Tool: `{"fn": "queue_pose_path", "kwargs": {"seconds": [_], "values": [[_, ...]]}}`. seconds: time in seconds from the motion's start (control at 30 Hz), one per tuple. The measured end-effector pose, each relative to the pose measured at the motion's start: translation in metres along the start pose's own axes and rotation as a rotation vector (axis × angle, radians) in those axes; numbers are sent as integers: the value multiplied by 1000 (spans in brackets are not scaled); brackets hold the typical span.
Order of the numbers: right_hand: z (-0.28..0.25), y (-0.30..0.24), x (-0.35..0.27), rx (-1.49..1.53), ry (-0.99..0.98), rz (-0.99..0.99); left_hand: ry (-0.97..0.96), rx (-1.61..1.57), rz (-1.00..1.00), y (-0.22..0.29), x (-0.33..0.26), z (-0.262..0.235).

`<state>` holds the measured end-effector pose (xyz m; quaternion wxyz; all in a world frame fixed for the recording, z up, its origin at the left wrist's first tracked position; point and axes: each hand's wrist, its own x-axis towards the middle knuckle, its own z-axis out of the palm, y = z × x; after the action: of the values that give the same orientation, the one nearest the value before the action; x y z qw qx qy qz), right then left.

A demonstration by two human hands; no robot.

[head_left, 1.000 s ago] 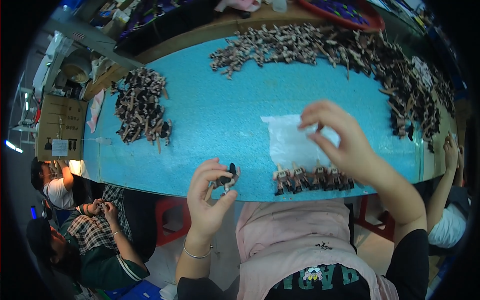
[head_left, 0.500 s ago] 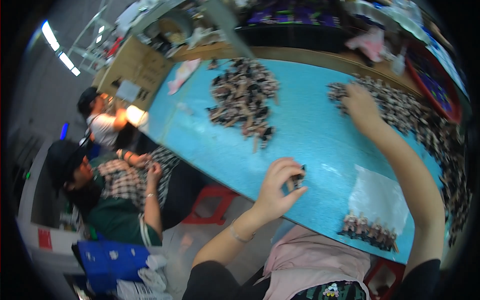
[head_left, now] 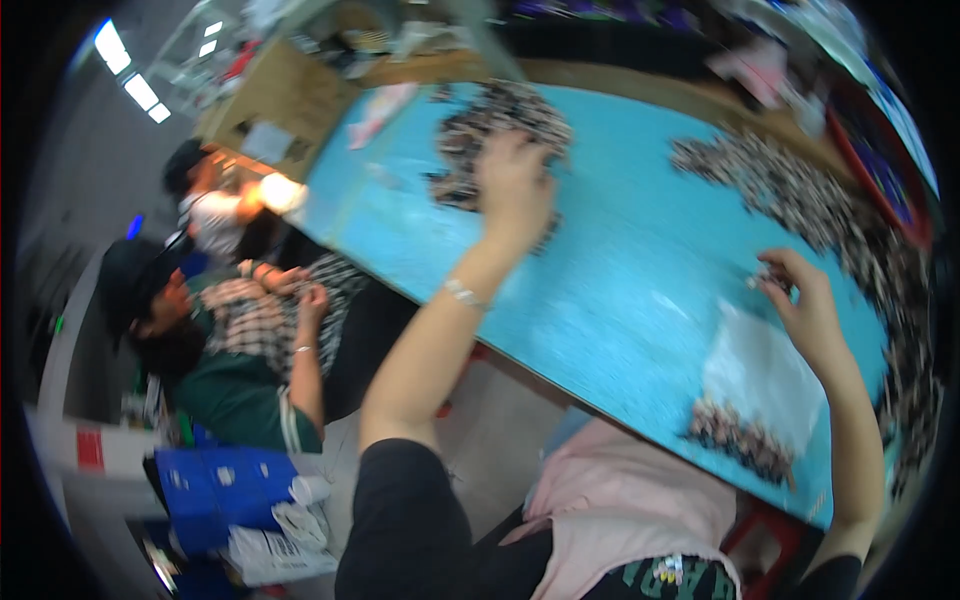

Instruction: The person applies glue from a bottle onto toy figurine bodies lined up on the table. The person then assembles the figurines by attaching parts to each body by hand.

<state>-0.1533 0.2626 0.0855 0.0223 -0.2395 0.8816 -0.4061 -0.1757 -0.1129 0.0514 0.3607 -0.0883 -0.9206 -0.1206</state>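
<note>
On the blue table, my left hand point(head_left: 515, 190) reaches over a heap of small dark and beige pieces point(head_left: 500, 105) at the far middle. Its fingertips are blurred among them, so I cannot tell whether it grips one. To the right, my right hand point(head_left: 805, 305) pinches a small dark and pinkish piece point(head_left: 775, 280) between thumb and fingers, raised above the table. Just below it lies a clear plastic bag point(head_left: 762, 365). At the near edge, a short row of similar small pieces point(head_left: 738, 440) rests against the bag. Their exact kind is too blurred to name.
A long band of similar pieces point(head_left: 790, 190) runs along the table's right side. Beyond it stands a red-rimmed tray point(head_left: 915, 225) with purple contents. A cardboard box point(head_left: 280, 105) is at the far left corner. Two people sit left, the nearer in a green shirt point(head_left: 240, 400).
My left hand has gone from the near middle to the far heap; the piece it held no longer shows. My right hand has drawn back from the right-hand band with a piece.
</note>
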Motion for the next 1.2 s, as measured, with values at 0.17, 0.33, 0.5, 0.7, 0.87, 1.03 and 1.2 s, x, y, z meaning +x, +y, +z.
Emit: {"fn": "queue_pose_path", "kwargs": {"seconds": [0.17, 0.33, 0.5, 0.7, 0.87, 1.03, 1.2], "values": [[-23, 5, -48, -23, 29, 200, -245, -219, 115, 93, -40, -45], [-26, 15, -77, -39, 76, 132, -657, -649, 237, 186, -93, -70], [-13, 14, -94, -94, 4, 119, -731, -756, 268, 212, -118, -64], [-14, 19, -104, -124, 20, 191, -663, -692, 245, 214, -124, -58], [-9, 17, -103, -209, 17, 123, -620, -649, 217, 211, -129, -57], [-16, 23, -104, -157, 90, 178, -603, -707, 183, 206, -129, -59], [-19, 8, -121, 192, 216, 304, -596, -771, 57, 192, -127, -73]]}}
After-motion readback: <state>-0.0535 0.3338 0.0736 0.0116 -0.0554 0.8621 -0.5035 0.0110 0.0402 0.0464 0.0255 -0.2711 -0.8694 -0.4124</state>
